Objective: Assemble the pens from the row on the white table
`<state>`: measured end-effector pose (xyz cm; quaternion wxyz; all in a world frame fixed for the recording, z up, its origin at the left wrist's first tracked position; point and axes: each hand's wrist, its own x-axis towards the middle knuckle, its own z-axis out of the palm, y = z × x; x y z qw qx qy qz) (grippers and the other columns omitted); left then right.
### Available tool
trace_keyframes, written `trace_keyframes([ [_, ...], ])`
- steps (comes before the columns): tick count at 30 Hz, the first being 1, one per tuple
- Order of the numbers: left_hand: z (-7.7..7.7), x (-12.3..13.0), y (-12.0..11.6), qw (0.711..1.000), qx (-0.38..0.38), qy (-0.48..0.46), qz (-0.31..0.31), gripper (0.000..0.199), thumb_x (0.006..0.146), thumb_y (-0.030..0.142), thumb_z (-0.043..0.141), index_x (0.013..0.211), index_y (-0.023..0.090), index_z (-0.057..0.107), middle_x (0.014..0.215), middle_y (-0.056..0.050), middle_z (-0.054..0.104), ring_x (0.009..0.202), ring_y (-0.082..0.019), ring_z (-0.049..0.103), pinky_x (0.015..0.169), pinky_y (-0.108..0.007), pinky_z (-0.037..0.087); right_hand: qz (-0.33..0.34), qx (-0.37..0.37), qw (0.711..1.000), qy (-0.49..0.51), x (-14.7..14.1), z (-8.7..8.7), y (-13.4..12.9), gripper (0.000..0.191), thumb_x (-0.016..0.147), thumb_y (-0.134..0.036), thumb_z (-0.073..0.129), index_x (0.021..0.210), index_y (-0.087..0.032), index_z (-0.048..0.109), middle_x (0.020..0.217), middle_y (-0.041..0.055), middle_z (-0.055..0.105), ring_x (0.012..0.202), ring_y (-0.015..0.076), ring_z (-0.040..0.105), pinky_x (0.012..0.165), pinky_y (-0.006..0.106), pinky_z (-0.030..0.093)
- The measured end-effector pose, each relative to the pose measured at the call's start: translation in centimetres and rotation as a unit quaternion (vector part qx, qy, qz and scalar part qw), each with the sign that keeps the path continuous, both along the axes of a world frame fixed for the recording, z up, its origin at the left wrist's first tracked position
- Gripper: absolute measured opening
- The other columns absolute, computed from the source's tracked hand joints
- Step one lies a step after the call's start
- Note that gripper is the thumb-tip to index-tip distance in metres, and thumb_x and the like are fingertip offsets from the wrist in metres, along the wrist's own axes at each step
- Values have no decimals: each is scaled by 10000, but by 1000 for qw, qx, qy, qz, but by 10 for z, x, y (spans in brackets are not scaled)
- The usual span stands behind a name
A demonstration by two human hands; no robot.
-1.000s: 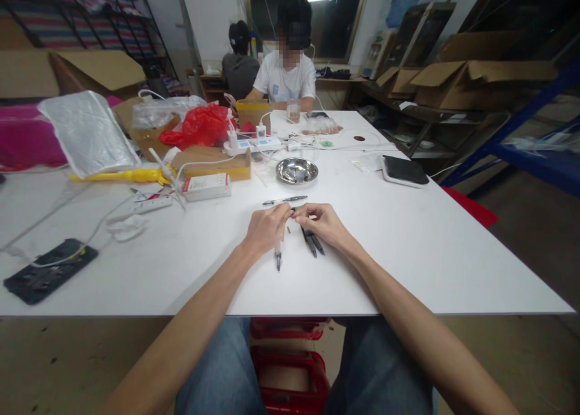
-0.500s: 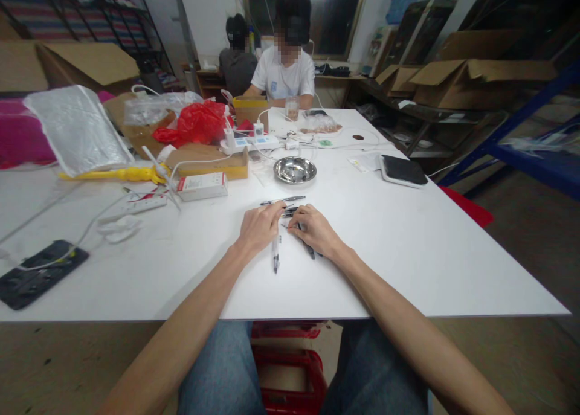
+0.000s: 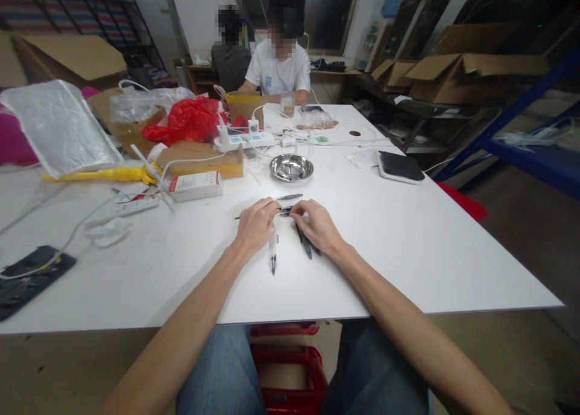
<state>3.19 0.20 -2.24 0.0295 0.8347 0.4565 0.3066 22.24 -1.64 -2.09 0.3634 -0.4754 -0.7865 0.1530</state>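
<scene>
My left hand [image 3: 257,223] and my right hand [image 3: 318,225] face each other above the white table, fingers pinched at both ends of a thin dark pen [image 3: 285,211]. Other dark pens may lie behind it; the fingers cover part of them. Beneath my left fingers a clear pen [image 3: 273,257] points toward me. Several dark pens [image 3: 304,243] lie slanted by my right palm. Another pen [image 3: 290,196] rests just beyond my hands, partly covered by the left one. A shiny metal bowl [image 3: 291,168] with small dark pieces inside stands farther back.
A white box [image 3: 196,186], a yellow-handled tool [image 3: 113,174], a power strip [image 3: 244,140] and cables crowd the left side. Toward the right sits a flat device with a black top [image 3: 400,165]. A person in a white shirt [image 3: 278,70] sits across the table.
My right hand has shifted slightly up, its fingertips now at the pen between my hands. The view has turned a little, moving the surroundings leftward.
</scene>
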Motion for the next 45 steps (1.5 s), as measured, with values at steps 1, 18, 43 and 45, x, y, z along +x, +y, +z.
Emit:
trace_keyframes([
  [1, 1, 0, 0, 1000, 2, 5, -3, 208, 950, 135, 480, 897, 217, 664, 891, -31, 689, 893, -201, 638, 713, -308, 444, -13, -5, 999, 45, 3, 1, 0, 71, 934, -180, 573, 916, -187, 641, 871, 46, 674, 829, 203, 592, 794, 331, 446],
  [18, -5, 7, -2, 999, -2, -4, -32, 248, 923, 64, 486, 942, 214, 682, 918, -36, 674, 942, -210, 614, 750, -331, 477, -17, -58, 978, 199, 6, 7, 3, 122, 883, -273, 622, 860, -186, 704, 871, 40, 719, 810, 190, 626, 770, 327, 459],
  [43, -6, 6, -7, 996, -24, -79, -28, 221, 991, 181, 461, 978, 210, 680, 955, -38, 701, 935, -190, 642, 805, -312, 479, -36, -48, 966, 252, 1, -3, 0, 106, 883, -277, 635, 881, -192, 698, 883, 46, 716, 843, 206, 634, 817, 344, 482],
  [45, -5, 6, -9, 997, -26, -70, -22, 215, 979, 167, 477, 970, 211, 687, 968, -36, 704, 945, -194, 643, 803, -313, 478, -20, -49, 967, 247, 1, -3, 0, 106, 872, -278, 642, 866, -188, 697, 867, 44, 715, 828, 203, 633, 815, 343, 481],
])
